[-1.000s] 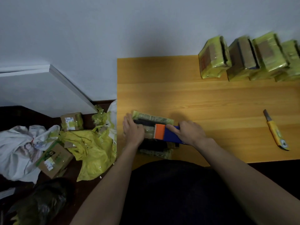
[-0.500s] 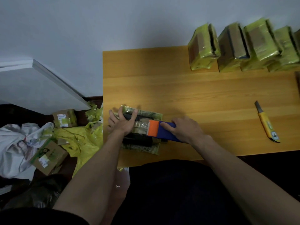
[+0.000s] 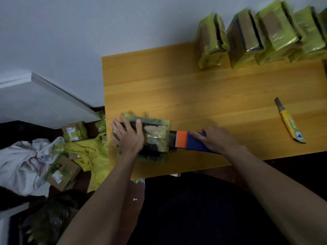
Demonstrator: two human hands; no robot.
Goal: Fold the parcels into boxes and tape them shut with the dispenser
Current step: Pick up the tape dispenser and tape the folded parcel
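Near edge, 6 o'clock: both forearms come in over the wooden table (image 3: 212,89).

Left hand (image 3: 128,137) lies on top of the parcel (image 3: 155,137) at its 9 o'clock end, fingers spread and pressing down, thumb toward 12. It holds the parcel still, not gripping it.

Right hand (image 3: 215,139) is wrapped round the blue handle of the tape dispenser (image 3: 187,141), index finger laid forward along it. Orange blade guard and serrated edge sit just off the parcel's 3 o'clock side.

Change: half a second ago the orange head was over the parcel top, near mid-length. Now it has cleared the 3 o'clock edge. Left hand has barely shifted. Read: one tape pass across the top is run out and the strip is at the cut point. The tape itself is glossy and blurred, so I can't confirm it is severed.

Likely next: tilt the blade to cut, smooth the end down the side.

Parcel sits near the table's 7 o'clock corner, wrapped in yellow-green film, dark band across it.

Further out, 3 o'clock: yellow utility knife (image 3: 290,121), lying flat, well apart from the hands.

Far edge, 1 o'clock: row of finished parcels (image 3: 261,34) standing against the wall.

Off the table at 9 o'clock, on the floor: cardboard boxes (image 3: 75,130), yellow plastic wrap (image 3: 92,156).
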